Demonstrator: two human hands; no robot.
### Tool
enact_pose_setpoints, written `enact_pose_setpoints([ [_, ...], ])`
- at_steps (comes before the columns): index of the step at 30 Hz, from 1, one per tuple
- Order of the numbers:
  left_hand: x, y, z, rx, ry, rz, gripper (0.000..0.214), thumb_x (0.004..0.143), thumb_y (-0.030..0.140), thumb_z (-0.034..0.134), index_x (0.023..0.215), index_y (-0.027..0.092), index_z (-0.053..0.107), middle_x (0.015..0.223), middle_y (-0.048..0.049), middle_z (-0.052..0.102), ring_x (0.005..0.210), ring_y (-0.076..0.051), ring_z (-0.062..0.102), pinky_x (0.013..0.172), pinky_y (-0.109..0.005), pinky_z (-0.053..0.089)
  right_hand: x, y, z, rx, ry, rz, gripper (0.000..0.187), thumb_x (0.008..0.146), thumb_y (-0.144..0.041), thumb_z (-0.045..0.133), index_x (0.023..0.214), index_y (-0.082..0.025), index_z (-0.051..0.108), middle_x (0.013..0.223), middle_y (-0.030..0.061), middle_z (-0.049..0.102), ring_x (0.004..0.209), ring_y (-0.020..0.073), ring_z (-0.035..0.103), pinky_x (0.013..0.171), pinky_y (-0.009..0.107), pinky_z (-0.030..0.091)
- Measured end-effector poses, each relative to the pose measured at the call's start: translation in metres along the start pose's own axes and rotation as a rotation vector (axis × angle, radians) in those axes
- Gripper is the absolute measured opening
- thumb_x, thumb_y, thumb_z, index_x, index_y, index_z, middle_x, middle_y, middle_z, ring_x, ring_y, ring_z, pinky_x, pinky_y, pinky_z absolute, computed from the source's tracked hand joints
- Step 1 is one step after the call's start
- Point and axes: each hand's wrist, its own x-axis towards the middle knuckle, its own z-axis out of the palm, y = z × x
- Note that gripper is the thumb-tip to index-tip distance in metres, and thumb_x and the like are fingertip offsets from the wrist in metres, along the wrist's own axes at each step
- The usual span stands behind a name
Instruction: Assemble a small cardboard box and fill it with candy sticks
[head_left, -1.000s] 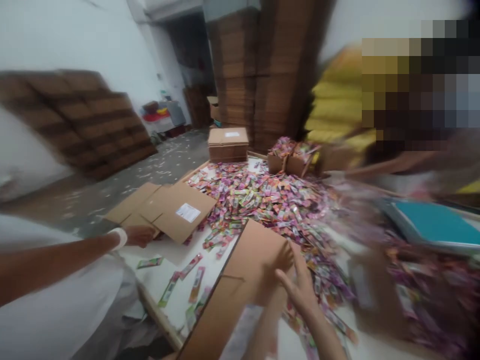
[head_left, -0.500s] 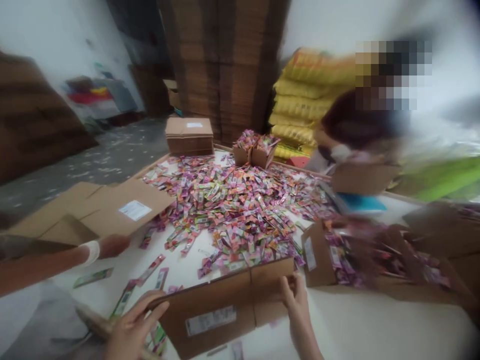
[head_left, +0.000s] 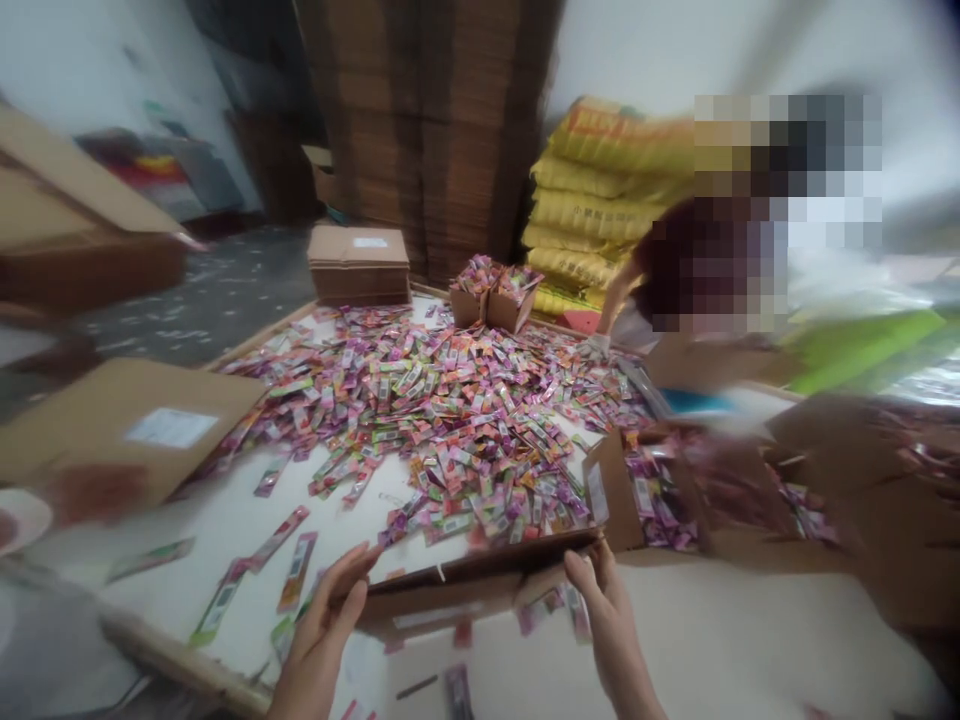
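A brown cardboard box (head_left: 450,600) with a white label is held in front of me over the white table, seen mostly along its upper edge. My left hand (head_left: 326,625) is at its left end, thumb and fingers on either side of the corner. At the right end, my right hand (head_left: 604,600) pinches the upper edge between thumb and fingers. Just beyond the box lies a broad heap of small pink, purple and green packets (head_left: 480,430). A few loose packets lie by my left hand and below the box.
Filled boxes (head_left: 615,490) stand to the right; two small filled ones (head_left: 510,310) stand at the back beside stacked flat cartons (head_left: 360,265). A co-worker's blurred hand (head_left: 97,490) is by a large labelled carton (head_left: 172,425) at left. Another person reaches in near yellow sacks (head_left: 577,215).
The box I hold has tipped, so its labelled face shows far less. My left hand has moved right and up. The carton at left has shifted left, and the far person's gloved hand now reaches the heap.
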Motion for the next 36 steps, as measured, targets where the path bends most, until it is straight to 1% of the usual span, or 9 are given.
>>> enact_pose_setpoints([
  [5,-0.031,-0.002,0.036,-0.005,-0.061,-0.063,0.068,0.087,0.057,0.063,0.15,0.043,0.043,0.161,0.0026,0.042,0.152,-0.027,0.031,0.128,-0.048,0.02,-0.026,0.01,-0.018,0.014,-0.374,0.066,0.071,0.08,-0.046,0.072,0.144,-0.022,0.052,0.147,0.0125,0.055,0.128,0.0339,0.057,0.094,0.04,0.056],
  [9,-0.056,-0.012,0.049,0.186,-0.391,0.255,0.065,0.08,0.066,0.066,0.139,0.039,0.06,0.156,-0.0017,0.049,0.15,-0.034,0.033,0.127,-0.052,0.018,-0.04,0.06,-0.008,-0.259,-0.017,-0.008,0.073,0.061,-0.03,0.083,0.128,-0.018,0.058,0.122,0.0128,0.068,0.114,0.0359,0.064,0.093,0.045,0.057],
  [12,-0.064,-0.03,0.042,0.288,-0.542,0.352,0.069,0.071,0.073,0.07,0.132,0.041,0.066,0.139,-0.0056,0.065,0.139,-0.036,0.05,0.127,-0.056,0.014,-0.039,0.08,-0.012,-0.278,-0.007,-0.039,0.05,0.069,-0.033,0.079,0.114,-0.019,0.063,0.113,0.0106,0.071,0.109,0.0335,0.067,0.092,0.045,0.058],
  [19,-0.06,-0.058,0.059,0.212,-0.326,0.0,0.054,0.068,0.054,0.084,0.113,0.029,0.067,0.109,-0.0127,0.076,0.103,-0.035,0.072,0.094,-0.047,0.057,-0.032,-0.008,-0.048,-0.549,-0.343,-0.364,0.039,0.089,-0.04,0.069,0.126,-0.03,0.069,0.121,0.0074,0.072,0.115,0.0302,0.065,0.101,0.048,0.054],
  [25,-0.061,-0.07,0.075,0.417,0.021,0.427,0.063,0.083,0.035,0.075,0.139,0.025,0.047,0.148,-0.018,0.046,0.144,-0.036,0.04,0.118,-0.057,0.036,-0.096,-0.01,-0.024,-0.78,-0.215,-0.616,0.039,0.096,-0.032,0.062,0.134,-0.024,0.062,0.123,0.0121,0.069,0.115,0.0316,0.065,0.098,0.046,0.06],
  [28,-0.06,-0.057,0.078,0.704,-0.183,0.801,0.037,0.093,0.02,0.06,0.127,0.034,0.061,0.148,-0.0086,0.049,0.148,-0.031,0.035,0.126,-0.063,0.011,-0.116,0.036,-0.017,-0.769,-0.23,-0.643,0.03,0.099,-0.024,0.053,0.127,-0.025,0.065,0.116,0.009,0.072,0.106,0.0274,0.069,0.09,0.039,0.064],
  [31,-0.053,-0.037,0.092,0.945,-0.541,0.985,0.021,0.097,0.017,0.05,0.094,0.027,0.068,0.11,-0.0021,0.07,0.128,-0.022,0.056,0.127,-0.06,-0.008,-0.117,0.08,-0.012,-0.808,-0.189,-0.747,0.034,0.098,-0.018,0.049,0.129,-0.023,0.064,0.114,0.0088,0.073,0.107,0.028,0.069,0.089,0.041,0.065],
  [33,-0.045,-0.027,0.104,0.998,-0.692,0.984,0.023,0.099,0.018,0.046,0.09,0.023,0.067,0.104,-0.0047,0.07,0.125,-0.023,0.057,0.128,-0.06,0.002,-0.112,0.097,-0.008,-0.866,-0.149,-0.793,0.036,0.097,-0.016,0.048,0.127,-0.023,0.065,0.113,0.0094,0.073,0.107,0.0292,0.068,0.09,0.044,0.064],
  [36,-0.034,-0.024,0.117,0.955,-0.859,0.993,0.038,0.091,0.03,0.063,0.128,0.023,0.062,0.151,-0.0186,0.049,0.146,-0.04,0.036,0.12,-0.073,0.019,-0.104,0.097,-0.004,-0.848,-0.123,-0.818,0.034,0.094,-0.019,0.05,0.119,-0.026,0.072,0.109,0.0095,0.075,0.101,0.0303,0.07,0.084,0.044,0.064],
])
